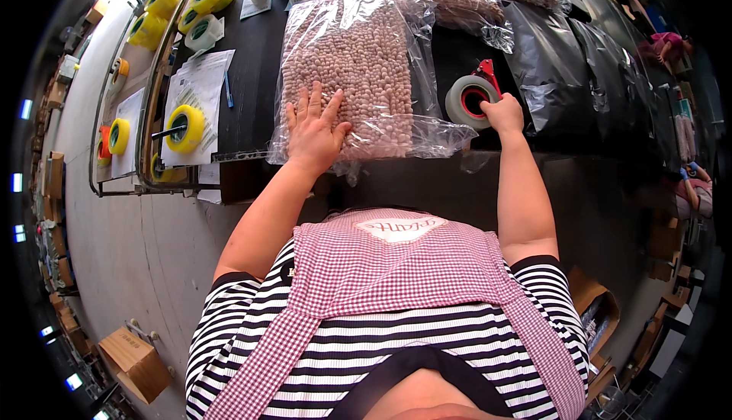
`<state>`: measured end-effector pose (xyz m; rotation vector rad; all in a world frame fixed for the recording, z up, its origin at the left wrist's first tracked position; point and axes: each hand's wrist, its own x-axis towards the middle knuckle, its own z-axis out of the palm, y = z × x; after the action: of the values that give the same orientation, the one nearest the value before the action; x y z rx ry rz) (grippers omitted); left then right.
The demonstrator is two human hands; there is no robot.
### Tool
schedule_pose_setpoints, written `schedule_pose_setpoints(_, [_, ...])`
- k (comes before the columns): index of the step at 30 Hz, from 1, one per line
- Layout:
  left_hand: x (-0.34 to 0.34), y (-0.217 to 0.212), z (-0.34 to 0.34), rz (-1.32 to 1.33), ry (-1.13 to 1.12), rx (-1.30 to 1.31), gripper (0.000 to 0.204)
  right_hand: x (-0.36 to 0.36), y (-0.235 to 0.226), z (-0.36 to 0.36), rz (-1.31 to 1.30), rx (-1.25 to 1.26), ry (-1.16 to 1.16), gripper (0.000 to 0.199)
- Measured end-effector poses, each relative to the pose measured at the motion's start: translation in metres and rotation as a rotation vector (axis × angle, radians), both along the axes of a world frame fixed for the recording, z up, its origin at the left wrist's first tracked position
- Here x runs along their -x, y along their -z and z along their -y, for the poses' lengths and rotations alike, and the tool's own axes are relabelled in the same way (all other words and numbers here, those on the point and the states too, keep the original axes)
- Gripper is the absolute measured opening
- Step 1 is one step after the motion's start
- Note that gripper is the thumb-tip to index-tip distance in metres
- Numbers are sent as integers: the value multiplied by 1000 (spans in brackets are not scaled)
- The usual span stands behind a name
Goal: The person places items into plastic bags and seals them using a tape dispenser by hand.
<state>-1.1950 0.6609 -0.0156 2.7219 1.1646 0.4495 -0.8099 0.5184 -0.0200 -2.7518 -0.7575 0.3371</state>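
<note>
Currently, the left hand (pixel 314 134) lies with fingers spread on the nubby pink chenille mat (pixel 366 61) in its clear plastic bag at the upper centre of the frame, gripping nothing. Right of centre in the upper half, the right hand (pixel 504 113) is closed on a red tape dispenser (pixel 489 75) loaded with clear tape (pixel 456 103), while yellow tape rolls (pixel 197 133) sit toward the upper left.
</note>
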Motion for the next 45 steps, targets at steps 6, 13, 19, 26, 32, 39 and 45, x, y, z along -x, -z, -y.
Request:
schedule_pose_setpoints(6, [1,1,-3,78,-2,24,60,-18,-34,16,-598,-732,-38,37])
schedule_pose_setpoints(13, [5,0,-9,164,-8,38,60,132,-149,-3,-967,-776,-727,60])
schedule_pose_setpoints(19, [19,-10,-28,383,62,67,45,192,-128,-50,-322,-579,-1017,51])
schedule_pose_setpoints(26, [35,-11,-46,787,200,412,20,203,-120,-62,-133,-473,-1092,54])
schedule_pose_setpoints(32, [57,-58,-36,945,-129,1713,39,211,-125,-65,-105,-450,-1107,54])
schedule_pose_setpoints(39, [59,-64,-30,1064,-166,1652,14,208,-128,-71,-82,-342,-1215,66])
schedule_pose_setpoints(45, [76,-52,-17,1125,-242,1362,8,199,-150,-79,-129,-148,-1336,84])
